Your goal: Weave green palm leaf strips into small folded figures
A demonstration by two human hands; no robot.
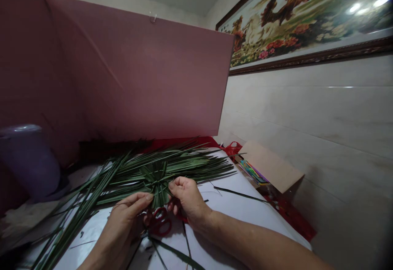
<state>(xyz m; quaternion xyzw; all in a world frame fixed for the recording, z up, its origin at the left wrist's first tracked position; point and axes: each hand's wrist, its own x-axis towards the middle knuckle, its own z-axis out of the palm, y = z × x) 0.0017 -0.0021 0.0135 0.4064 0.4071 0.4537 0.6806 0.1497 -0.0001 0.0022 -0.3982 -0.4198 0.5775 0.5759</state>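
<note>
Woven leaf piece (pixel 159 191), dark green, star-like and splayed, left hand (pixel 129 208) and right hand (pixel 190 198) pinching its edges

Dark green across woven leaf piece (pixel 160 194) and long leaves (pixel 190 164); red on scissor handles (pixel 168 226); white on tabletop (pixel 236 225); plain dusty pink on panel (pixel 147 77).

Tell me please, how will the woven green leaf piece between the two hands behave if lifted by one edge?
The woven green leaf piece is probably light, being made of thin, flat strips. It may bend rather than flop, since its strips fan out fairly straight. The ends might snag, as they stick out separately.
</note>
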